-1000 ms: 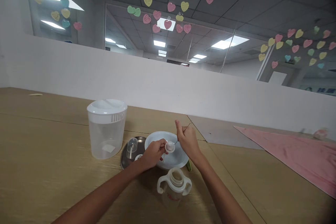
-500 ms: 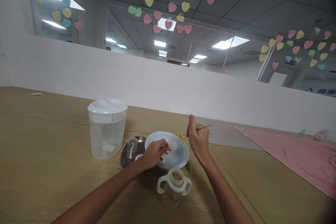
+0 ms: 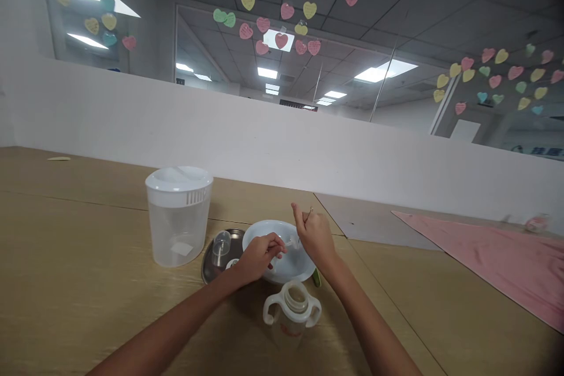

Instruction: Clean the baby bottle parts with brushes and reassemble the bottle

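Over the pale blue bowl (image 3: 288, 270), my left hand (image 3: 263, 255) pinches a small clear piece (image 3: 292, 242). My right hand (image 3: 314, 236) is closed round a thin wire tool (image 3: 311, 210), above the bowl's right side; the tool's lower end is near the clear piece. A clear bottle with two white handles (image 3: 292, 311) stands open in front of the bowl. Left of the bowl is a round metal tray (image 3: 209, 267) with a clear cup-shaped cap (image 3: 221, 245) and a small white part (image 3: 232, 263) on it.
A tall translucent container with a white lid (image 3: 178, 217) stands left of the tray. A green item (image 3: 316, 278) shows beside the bowl. A pink cloth (image 3: 493, 264) lies at the right, and a white wall (image 3: 264, 135) rises behind the table.
My right hand has moved left and turned, bringing the wire tool more upright over the bowl. My left hand has stayed nearly in place.
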Demonstrator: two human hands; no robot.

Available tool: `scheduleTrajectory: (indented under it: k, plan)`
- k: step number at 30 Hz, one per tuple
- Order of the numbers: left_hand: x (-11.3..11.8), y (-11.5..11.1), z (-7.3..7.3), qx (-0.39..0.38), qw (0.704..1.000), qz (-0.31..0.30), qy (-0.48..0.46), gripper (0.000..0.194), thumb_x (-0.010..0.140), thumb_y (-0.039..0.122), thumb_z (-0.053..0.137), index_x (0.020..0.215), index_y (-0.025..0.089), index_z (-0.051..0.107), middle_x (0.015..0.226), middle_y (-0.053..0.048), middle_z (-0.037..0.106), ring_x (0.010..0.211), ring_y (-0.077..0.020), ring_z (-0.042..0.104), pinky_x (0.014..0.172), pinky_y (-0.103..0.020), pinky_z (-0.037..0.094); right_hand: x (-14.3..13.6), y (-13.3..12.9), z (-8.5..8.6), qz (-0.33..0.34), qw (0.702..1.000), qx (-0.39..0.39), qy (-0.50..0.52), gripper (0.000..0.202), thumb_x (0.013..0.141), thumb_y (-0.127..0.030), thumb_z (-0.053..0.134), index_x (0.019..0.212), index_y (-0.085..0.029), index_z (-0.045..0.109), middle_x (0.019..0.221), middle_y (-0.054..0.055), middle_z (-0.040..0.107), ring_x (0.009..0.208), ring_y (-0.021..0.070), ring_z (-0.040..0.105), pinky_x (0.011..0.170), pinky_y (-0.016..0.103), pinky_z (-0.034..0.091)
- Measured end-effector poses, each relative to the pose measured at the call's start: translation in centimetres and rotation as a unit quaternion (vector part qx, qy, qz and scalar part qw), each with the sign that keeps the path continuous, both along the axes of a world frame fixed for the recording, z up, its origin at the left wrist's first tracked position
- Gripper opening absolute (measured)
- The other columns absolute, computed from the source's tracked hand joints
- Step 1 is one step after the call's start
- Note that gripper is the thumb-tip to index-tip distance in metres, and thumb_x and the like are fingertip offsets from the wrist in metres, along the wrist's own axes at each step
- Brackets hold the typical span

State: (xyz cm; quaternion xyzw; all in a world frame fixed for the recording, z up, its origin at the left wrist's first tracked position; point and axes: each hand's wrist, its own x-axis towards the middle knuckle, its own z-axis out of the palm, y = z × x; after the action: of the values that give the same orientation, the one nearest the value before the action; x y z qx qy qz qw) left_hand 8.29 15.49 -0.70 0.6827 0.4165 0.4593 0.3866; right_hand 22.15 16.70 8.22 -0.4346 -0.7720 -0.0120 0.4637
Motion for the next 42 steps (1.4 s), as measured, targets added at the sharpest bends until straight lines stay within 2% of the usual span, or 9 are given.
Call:
scheduleTrajectory:
  k: [3,8,11,14,20,24,27,39,42]
  plan:
    - [0.0,-0.1,0.1,0.007,1.0,0.003,0.007,0.025,0.08,0.04,0.045,0.084,0.016,0.052,0.088,-0.008,0.065,0.076,-0.0173,0.06,0.047,-0.021,0.046,0.0,-0.1,0.0,0.006,0.999,0.011,0.052,0.061,0.088,-0.057,0.025,0.039,-0.021,0.026,0.035,0.0,0.037,0.035,0.0084,0.032,0.043,0.025,0.026]
    - [0.1,-0.1,0.0,0.018,1.0,0.011,0.022,0.025,0.081,0.039,0.044,0.084,0.016,0.053,0.08,-0.006,0.064,0.073,-0.0174,0.06,0.048,-0.022,0.046,0.1,-0.3,0.4,0.047,0.995,-0.081,0.046,0.065,0.087,-0.06,0.026,0.035,-0.02,0.031,0.034,0.0,0.036,0.035,0.009,0.035,0.044,0.024,0.027]
    - [0.1,0.0,0.1,0.008,1.0,0.008,0.01,0.024,0.08,0.039,0.044,0.084,0.017,0.052,0.085,-0.007,0.065,0.075,-0.0172,0.06,0.048,-0.021,0.046,-0.1,0.0,0.1,0.011,0.999,-0.033,-0.003,0.063,0.085,-0.061,0.027,0.036,-0.021,0.027,0.034,0.0,0.034,0.035,0.0084,0.026,0.044,0.027,0.021]
    - [0.1,-0.1,0.2,0.005,1.0,0.012,0.017,0.024,0.079,0.037,0.044,0.083,0.016,0.053,0.076,-0.005,0.063,0.072,-0.0167,0.06,0.049,-0.021,0.047,-0.3,0.0,-0.3,0.007,1.0,-0.002,0.025,0.062,0.087,-0.059,0.026,0.037,-0.02,0.029,0.036,0.001,0.036,0.036,0.0081,0.027,0.045,0.026,0.022]
    - [0.1,0.1,0.0,0.008,1.0,0.006,0.012,0.024,0.08,0.038,0.043,0.086,0.016,0.052,0.082,-0.006,0.064,0.075,-0.0167,0.06,0.049,-0.021,0.047,0.2,-0.2,0.2,0.059,0.99,-0.085,0.093,0.064,0.087,-0.055,0.033,0.034,-0.018,0.035,0.033,-0.001,0.036,0.035,0.0079,0.037,0.045,0.023,0.03]
    - [0.0,0.1,-0.1,0.01,1.0,0.009,0.017,0.023,0.08,0.037,0.043,0.084,0.016,0.052,0.082,-0.007,0.065,0.074,-0.0164,0.06,0.049,-0.02,0.046,0.8,-0.6,0.9,0.004,0.983,0.008,0.184,0.061,0.088,-0.052,0.034,0.037,-0.018,0.035,0.035,-0.002,0.034,0.035,0.0071,0.034,0.043,0.023,0.028]
    - [0.0,-0.1,0.0,0.012,1.0,0.011,0.019,0.023,0.08,0.037,0.043,0.084,0.016,0.053,0.084,-0.007,0.065,0.074,-0.0163,0.06,0.049,-0.02,0.046,1.1,-1.0,1.3,0.012,0.979,0.02,0.203,0.061,0.088,-0.051,0.035,0.036,-0.018,0.033,0.034,-0.003,0.03,0.034,0.0067,0.031,0.041,0.023,0.027]
    - [-0.1,0.1,-0.2,0.024,0.999,0.01,0.025,0.024,0.081,0.036,0.044,0.084,0.015,0.054,0.079,-0.006,0.064,0.073,-0.0166,0.06,0.048,-0.021,0.047,0.2,-0.1,0.2,0.045,0.992,-0.078,0.088,0.061,0.086,-0.053,0.034,0.036,-0.019,0.029,0.034,-0.001,0.032,0.035,0.0069,0.031,0.042,0.023,0.024]
    - [0.0,0.2,-0.3,0.015,1.0,0.006,0.009,0.025,0.081,0.038,0.045,0.086,0.015,0.053,0.086,-0.008,0.066,0.076,-0.0174,0.061,0.048,-0.021,0.047,0.1,0.0,0.0,0.013,0.998,-0.033,0.059,0.06,0.087,-0.054,0.032,0.038,-0.02,0.024,0.035,-0.003,0.028,0.036,0.0068,0.024,0.042,0.024,0.021]
